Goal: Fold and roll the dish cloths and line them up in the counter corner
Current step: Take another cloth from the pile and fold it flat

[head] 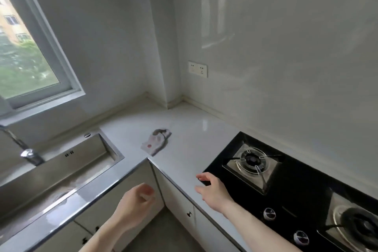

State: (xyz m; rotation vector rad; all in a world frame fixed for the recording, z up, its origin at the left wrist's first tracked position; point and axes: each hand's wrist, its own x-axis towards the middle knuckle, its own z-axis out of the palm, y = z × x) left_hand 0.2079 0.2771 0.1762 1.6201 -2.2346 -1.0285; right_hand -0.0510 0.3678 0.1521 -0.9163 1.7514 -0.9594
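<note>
**Soft cloth, empty hands**

Though it lies bunched rather than flat, the small white dish cloth with a red spot and a grey patch should be easy to handle — light, limp and unbreakable, likely to sag and drop out of shape the moment it is lifted. It rests on the pale grey stone surface, near the inner edge where the two runs meet, between the steel sink and the black glass gas hob, and well short of the back corner where it belongs. Two neighbouring corners, pinched one in each hand, look the best hold, so it can be shaken open and laid flat for folding.

Neither hand touches it. The left hand hangs off the surface in front of the cabinet doors, fingers loosely curled on nothing. The right hand reaches forward over the front strip beside the hob — fingers spread and slightly bent, holding nothing.
</note>
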